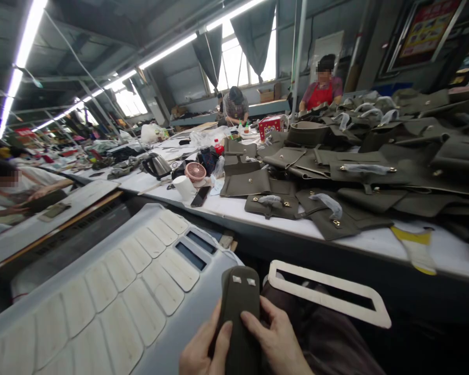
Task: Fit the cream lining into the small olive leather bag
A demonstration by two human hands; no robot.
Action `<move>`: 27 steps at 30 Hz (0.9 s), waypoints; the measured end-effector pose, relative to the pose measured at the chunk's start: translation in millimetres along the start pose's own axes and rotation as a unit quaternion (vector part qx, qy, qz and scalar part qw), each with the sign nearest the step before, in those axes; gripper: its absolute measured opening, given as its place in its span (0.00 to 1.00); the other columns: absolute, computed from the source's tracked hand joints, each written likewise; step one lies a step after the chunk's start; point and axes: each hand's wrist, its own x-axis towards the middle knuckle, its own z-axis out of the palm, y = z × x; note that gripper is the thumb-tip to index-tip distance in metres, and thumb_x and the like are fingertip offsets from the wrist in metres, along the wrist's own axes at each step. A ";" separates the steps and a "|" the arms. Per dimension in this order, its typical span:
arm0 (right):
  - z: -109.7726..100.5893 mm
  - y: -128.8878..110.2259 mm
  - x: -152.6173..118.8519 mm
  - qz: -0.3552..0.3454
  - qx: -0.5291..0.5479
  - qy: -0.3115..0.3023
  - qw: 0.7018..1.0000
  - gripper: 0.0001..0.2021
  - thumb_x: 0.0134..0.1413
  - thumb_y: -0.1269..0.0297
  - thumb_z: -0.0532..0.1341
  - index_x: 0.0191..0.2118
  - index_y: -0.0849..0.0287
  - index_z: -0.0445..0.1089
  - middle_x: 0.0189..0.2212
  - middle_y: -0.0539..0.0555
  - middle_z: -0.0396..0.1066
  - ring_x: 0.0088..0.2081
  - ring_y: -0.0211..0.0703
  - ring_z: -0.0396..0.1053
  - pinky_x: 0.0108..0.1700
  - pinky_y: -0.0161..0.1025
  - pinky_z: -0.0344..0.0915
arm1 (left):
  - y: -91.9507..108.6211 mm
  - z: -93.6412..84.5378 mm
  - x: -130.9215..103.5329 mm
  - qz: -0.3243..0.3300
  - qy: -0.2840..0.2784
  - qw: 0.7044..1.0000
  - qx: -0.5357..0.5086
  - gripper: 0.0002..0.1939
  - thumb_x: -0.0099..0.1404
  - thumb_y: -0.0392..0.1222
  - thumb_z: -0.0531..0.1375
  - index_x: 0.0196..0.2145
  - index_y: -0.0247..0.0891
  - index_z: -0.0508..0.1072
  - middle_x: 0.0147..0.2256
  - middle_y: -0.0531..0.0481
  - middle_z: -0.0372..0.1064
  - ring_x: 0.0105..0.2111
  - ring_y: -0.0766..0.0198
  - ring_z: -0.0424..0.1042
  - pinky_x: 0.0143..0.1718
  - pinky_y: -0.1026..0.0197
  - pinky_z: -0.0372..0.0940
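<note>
Both hands grip a long olive-brown leather bag piece (243, 312) with a rounded far end and two small white tabs near that end. My left hand (206, 341) wraps its left edge, thumb on top. On the opposite edge is my right hand (277, 333), its thumb pressing the upper face. The fingers under the piece are hidden. Just right of it, a cream rounded frame-shaped piece (328, 297) with a long opening lies over my dark-clothed lap. At my left is a pale board (219, 284) with rows of whitish rounded-corner pieces (143, 297).
Ahead runs a white-topped table (214, 205) piled with olive bag parts (359, 172). A phone (200, 196), white cup (184, 187), pink fan (195, 172) and kettle (158, 165) stand near its edge. One person works at left (27, 190); others sit beyond the table.
</note>
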 end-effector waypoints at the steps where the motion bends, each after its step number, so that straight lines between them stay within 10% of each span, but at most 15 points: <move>1: 1.8 -0.2 1.4 -0.012 -0.030 0.008 0.999 0.25 0.52 0.47 0.65 0.49 0.61 0.73 0.41 0.58 0.78 0.44 0.54 0.74 0.47 0.44 0.70 | 0.6 0.7 4.5 0.010 0.013 1.000 0.005 0.20 0.64 0.54 0.60 0.51 0.46 0.76 0.47 0.48 0.77 0.46 0.52 0.75 0.48 0.58 0.68; 11: 18.1 -23.3 18.6 -0.086 -0.274 0.073 0.955 0.24 0.63 0.44 0.52 0.37 0.59 0.75 0.26 0.57 0.75 0.26 0.45 0.71 0.27 0.35 0.61 | 1.4 1.2 29.9 -0.059 0.020 0.998 -0.019 0.21 0.62 0.62 0.58 0.35 0.41 0.77 0.31 0.49 0.77 0.31 0.57 0.73 0.36 0.61 0.67; 19: 19.7 -24.1 23.5 -0.106 -0.276 0.078 0.952 0.23 0.64 0.46 0.50 0.30 0.59 0.72 0.24 0.56 0.73 0.26 0.43 0.69 0.27 0.35 0.59 | -4.3 9.4 35.4 -0.095 -0.013 0.994 -0.061 0.22 0.64 0.62 0.56 0.33 0.39 0.74 0.28 0.49 0.73 0.31 0.57 0.71 0.32 0.62 0.65; 27: 5.2 -1.8 11.5 -0.005 -0.182 -0.017 0.983 0.26 0.52 0.41 0.62 0.46 0.59 0.75 0.37 0.57 0.79 0.37 0.52 0.76 0.35 0.36 0.73 | 22.1 -17.5 3.6 -0.050 -0.002 0.995 -0.088 0.10 0.67 0.47 0.56 0.36 0.39 0.72 0.35 0.47 0.71 0.36 0.59 0.69 0.40 0.58 0.62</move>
